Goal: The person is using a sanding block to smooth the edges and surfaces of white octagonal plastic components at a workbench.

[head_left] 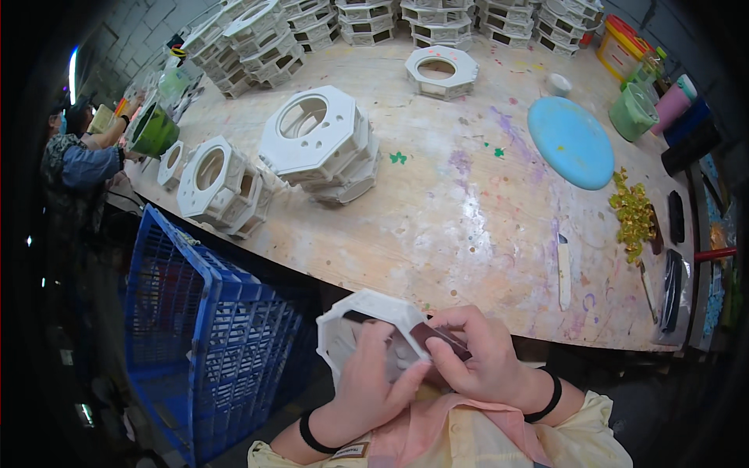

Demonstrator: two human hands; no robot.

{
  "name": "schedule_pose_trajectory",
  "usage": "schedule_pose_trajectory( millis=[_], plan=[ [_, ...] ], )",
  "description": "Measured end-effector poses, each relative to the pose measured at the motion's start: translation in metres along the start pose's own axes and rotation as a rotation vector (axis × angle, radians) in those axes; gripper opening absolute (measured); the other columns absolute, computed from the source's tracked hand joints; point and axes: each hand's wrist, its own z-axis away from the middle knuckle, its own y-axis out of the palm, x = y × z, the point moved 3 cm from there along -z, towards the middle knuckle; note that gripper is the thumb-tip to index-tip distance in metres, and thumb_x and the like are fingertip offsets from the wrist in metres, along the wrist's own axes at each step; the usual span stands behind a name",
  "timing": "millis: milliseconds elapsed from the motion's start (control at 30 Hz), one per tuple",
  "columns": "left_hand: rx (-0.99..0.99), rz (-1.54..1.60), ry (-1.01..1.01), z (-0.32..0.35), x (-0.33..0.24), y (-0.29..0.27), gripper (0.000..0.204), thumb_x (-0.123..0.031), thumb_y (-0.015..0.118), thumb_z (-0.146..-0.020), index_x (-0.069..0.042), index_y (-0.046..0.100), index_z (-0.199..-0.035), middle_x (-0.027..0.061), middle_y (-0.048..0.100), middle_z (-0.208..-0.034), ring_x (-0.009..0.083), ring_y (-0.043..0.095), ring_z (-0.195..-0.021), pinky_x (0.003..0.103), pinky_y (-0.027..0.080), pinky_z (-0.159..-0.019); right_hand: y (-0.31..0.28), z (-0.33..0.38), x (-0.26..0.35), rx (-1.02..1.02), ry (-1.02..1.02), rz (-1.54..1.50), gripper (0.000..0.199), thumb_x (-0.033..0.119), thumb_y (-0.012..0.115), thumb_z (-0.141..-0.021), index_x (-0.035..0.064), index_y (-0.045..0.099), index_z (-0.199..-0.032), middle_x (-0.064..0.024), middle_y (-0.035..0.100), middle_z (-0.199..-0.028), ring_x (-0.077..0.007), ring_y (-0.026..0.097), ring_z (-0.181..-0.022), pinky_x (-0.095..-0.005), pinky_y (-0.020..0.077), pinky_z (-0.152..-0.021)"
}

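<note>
A wide plywood worktable (468, 210), stained with paint, fills most of the view, and a grey block wall closes it off at the far side. Stacks of white octagonal moulded frames (437, 19) line the far edge, with more piles (324, 144) nearer on the left. Beside the table's near left corner stands a blue plastic crate (207, 327), just left of the person's knees. A round light-blue disc (571, 142) lies on the right part of the table, with tubs and bottles (633, 109) beyond it and a heap of yellow-gold scraps (632, 214) near the right edge. Another person (74, 168) works at the far left end.

Below the table's near edge, over the lap, the left hand (367, 390) is clamped around one white octagonal frame (363, 327), thumb across its face. The right hand (476, 363) is closed on a small dark strip (437, 337), pressing it against the frame's right rim.

The frame has no support under it, so a hard push with the strip could twist it out of the left hand and drop it to the floor or against the crate. The strip's edge also runs close to the left thumb and could scrape it. The table edge, just ahead of the knuckles, limits forward room.
</note>
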Motion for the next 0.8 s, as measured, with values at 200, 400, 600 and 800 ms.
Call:
schedule_pose_trajectory(
  millis=[200, 400, 600, 800],
  plan=[
    [-0.059, 0.072, 0.0, -0.003, 0.01, -0.001, 0.056, -0.016, 0.067, -0.077, 0.005, 0.036, -0.12, 0.0208, 0.049, -0.105, 0.032, 0.055, -0.089, 0.036, 0.045, -0.073, -0.004, 0.001, -0.003, 0.033, 0.059, -0.008, 0.02, 0.006, 0.061, -0.08, 0.0007, 0.052, -0.097, -0.0103, 0.062, -0.064, -0.0201, 0.061, -0.051, -0.0273, 0.0457, -0.046],
    [-0.082, 0.183, -0.044, 0.001, 0.011, -0.006, 0.051, -0.017, 0.063, -0.082, 0.006, 0.035, -0.118, 0.0195, 0.049, -0.103, 0.0275, 0.055, -0.087, 0.035, 0.045, -0.075, -0.016, 0.006, -0.003, 0.212, 0.192, -0.075, 0.019, 0.004, 0.058, -0.081, 0.0002, 0.052, -0.098, -0.0074, 0.063, -0.066, -0.0129, 0.06, -0.053, -0.0244, 0.0454, -0.05],
    [-0.072, 0.115, -0.011, 0.0, 0.007, -0.003, 0.052, -0.017, 0.064, -0.081, 0.006, 0.035, -0.118, 0.0199, 0.048, -0.103, 0.0293, 0.054, -0.088, 0.035, 0.045, -0.075, -0.006, 0.004, -0.006, 0.093, 0.229, -0.294, 0.02, 0.004, 0.058, -0.081, -0.0012, 0.052, -0.1, -0.0119, 0.06, -0.082, -0.0166, 0.06, -0.068, -0.0257, 0.0462, -0.06],
    [0.022, 0.017, 0.009, 0.002, -0.002, -0.002, 0.054, -0.016, 0.065, -0.08, 0.006, 0.035, -0.12, 0.0206, 0.049, -0.104, 0.0296, 0.053, -0.089, 0.035, 0.044, -0.076, -0.002, 0.003, -0.008, 0.035, 0.275, -0.198, 0.02, 0.005, 0.061, -0.078, 0.0007, 0.055, -0.096, -0.0112, 0.057, -0.08, -0.0242, 0.056, -0.073, -0.0312, 0.0446, -0.063]
  ],
)
